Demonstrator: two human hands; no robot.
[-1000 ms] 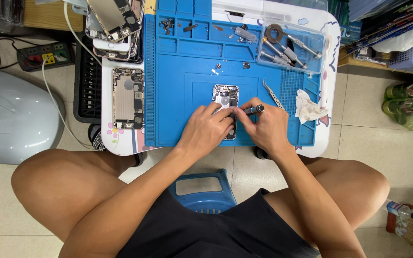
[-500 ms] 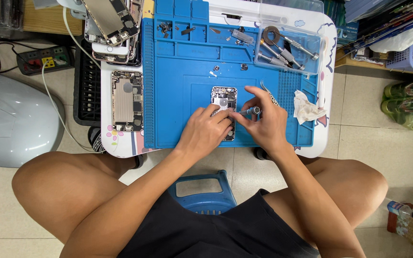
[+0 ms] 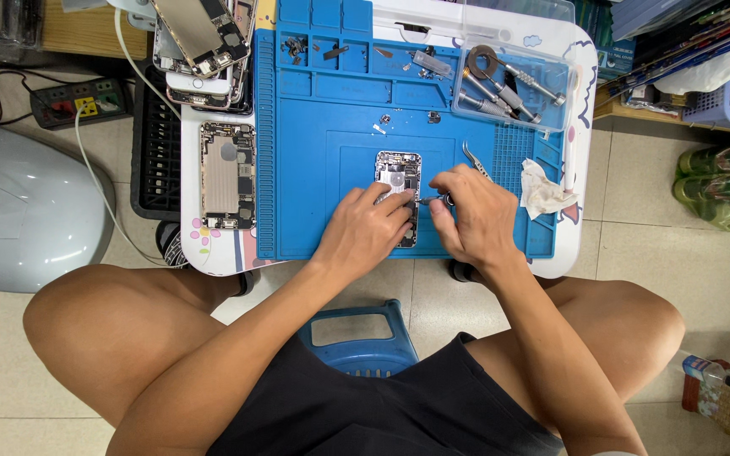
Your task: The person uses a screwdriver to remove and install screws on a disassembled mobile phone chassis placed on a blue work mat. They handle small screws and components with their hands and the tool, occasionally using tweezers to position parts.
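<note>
Right hand (image 3: 476,215) shifted nearer the opened phone (image 3: 399,196), pinching a small screwdriver (image 3: 433,201); left hand (image 3: 365,232) presses its near edge (light, fragile; hold by sides).

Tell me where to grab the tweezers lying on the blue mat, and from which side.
Take the tweezers by the broad rear end, probably the upper-left tip of what shows, coming from above on the far side of the mat. They lie flat and slant toward the right hand, which covers their near end, so only the far part is free. Pinch across the two flat arms.
</note>
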